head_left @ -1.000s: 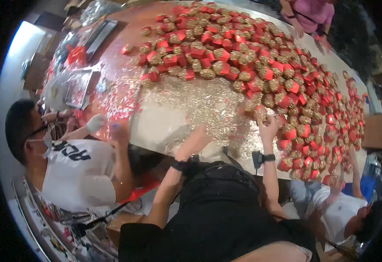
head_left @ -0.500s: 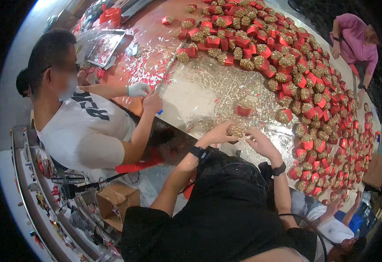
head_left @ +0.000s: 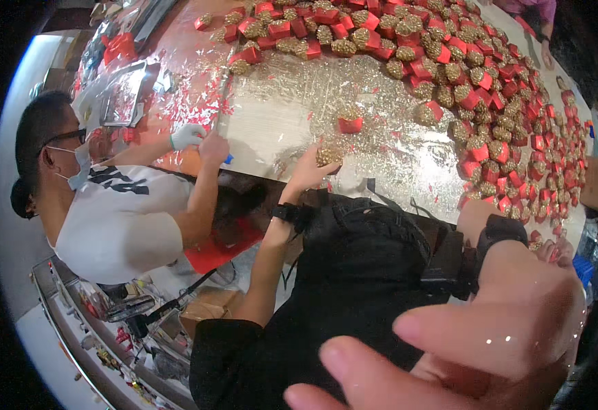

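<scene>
My left hand is closed around a rounded, gold-glittered ornament at the table's near edge. Fingers cover part of it, and no red shows on it. My right hand is raised close in front of the camera, large at the lower right, its fingers spread and holding nothing. Beyond my left hand, a single ornament with a red base stands apart on the glitter-strewn table. A heap of similar red and gold ornaments covers the far and right parts of the table.
At my left, a co-worker in a white shirt works at the table with one gloved hand. A tray and red scraps lie beyond. Other people's hands show at the right. A cardboard box stands below.
My right hand has left the ornament and come up close to the camera. My left hand keeps the ornament. The view has shifted, so the heap sits higher.
</scene>
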`<state>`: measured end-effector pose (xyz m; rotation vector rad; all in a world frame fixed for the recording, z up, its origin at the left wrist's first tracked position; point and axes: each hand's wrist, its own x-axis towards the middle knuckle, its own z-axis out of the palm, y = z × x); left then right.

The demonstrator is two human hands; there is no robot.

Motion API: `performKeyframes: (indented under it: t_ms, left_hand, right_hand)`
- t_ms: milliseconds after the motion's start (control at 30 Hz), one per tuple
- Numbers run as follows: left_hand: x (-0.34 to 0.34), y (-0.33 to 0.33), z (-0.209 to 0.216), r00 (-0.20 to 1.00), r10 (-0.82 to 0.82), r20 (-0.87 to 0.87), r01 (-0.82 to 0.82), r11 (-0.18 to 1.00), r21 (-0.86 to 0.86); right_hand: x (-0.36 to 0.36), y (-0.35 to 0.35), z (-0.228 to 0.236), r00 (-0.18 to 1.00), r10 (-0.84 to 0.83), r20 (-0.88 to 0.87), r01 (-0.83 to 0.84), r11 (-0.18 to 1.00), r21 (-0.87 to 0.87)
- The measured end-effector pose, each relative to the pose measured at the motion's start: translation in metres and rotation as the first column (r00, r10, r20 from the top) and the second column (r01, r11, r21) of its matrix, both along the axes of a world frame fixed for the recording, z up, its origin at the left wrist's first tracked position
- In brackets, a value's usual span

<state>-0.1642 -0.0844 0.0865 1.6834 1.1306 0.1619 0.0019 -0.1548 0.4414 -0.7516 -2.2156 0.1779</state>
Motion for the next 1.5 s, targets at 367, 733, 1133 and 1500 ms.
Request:
performKeyframes:
  t_ms: [367,733,1133,1500]
  left_hand:
    - [-0.009,0.002,-0.019,0.990,-0.006,0.140,0.010,1.000,-0.029]
    - [-0.055,-0.005,-0.046,0.977,0.207,-0.054,-0.208,0.978,-0.022]
    - [-0.071,0.016,-0.039,0.923,0.381,0.050,-0.382,0.924,0.009]
    - [-0.087,0.023,-0.065,0.910,0.414,-0.024,-0.389,0.872,0.297]
  right_hand:
    - [0.020,0.031,-0.109,0.969,-0.014,0.248,0.076,0.966,-0.245]
    - [0.119,-0.030,-0.378,0.821,-0.084,0.565,0.561,0.302,-0.771]
    - [0.163,-0.133,-0.470,0.808,-0.298,0.507,0.490,-0.138,-0.861]
    - [0.077,-0.024,-0.427,0.812,-0.432,0.391,0.576,0.488,-0.656]
